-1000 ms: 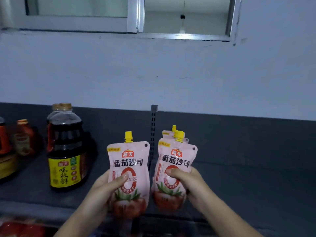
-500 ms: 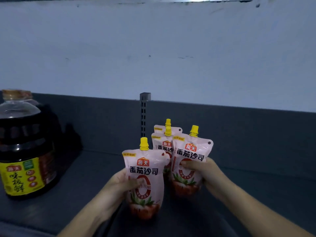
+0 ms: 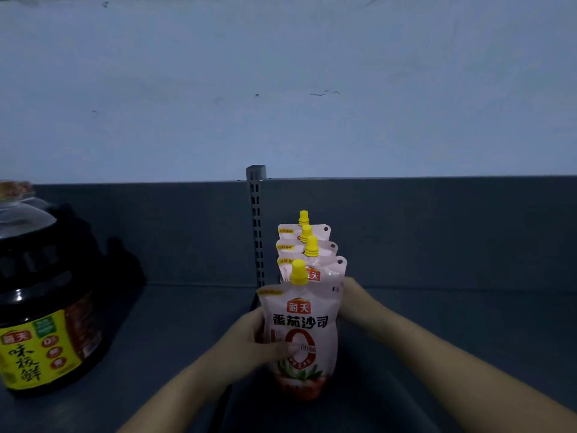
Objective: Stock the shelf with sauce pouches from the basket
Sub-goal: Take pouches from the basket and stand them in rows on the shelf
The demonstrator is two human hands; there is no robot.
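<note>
Glossy plastic pouch [image 3: 299, 332], matt shelf [image 3: 175, 326]

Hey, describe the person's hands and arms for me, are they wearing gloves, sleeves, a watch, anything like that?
Both the left hand and the right hand are bare: no gloves. The forearms are uncovered as far as the frame shows, with no sleeve edge, watch or bracelet in view. Rings cannot be ruled out in the dim, blurred light.

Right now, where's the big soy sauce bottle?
Head view: soy sauce bottle stands at the shelf's far left edge, well left of the pouch row and slotted upright.
</note>
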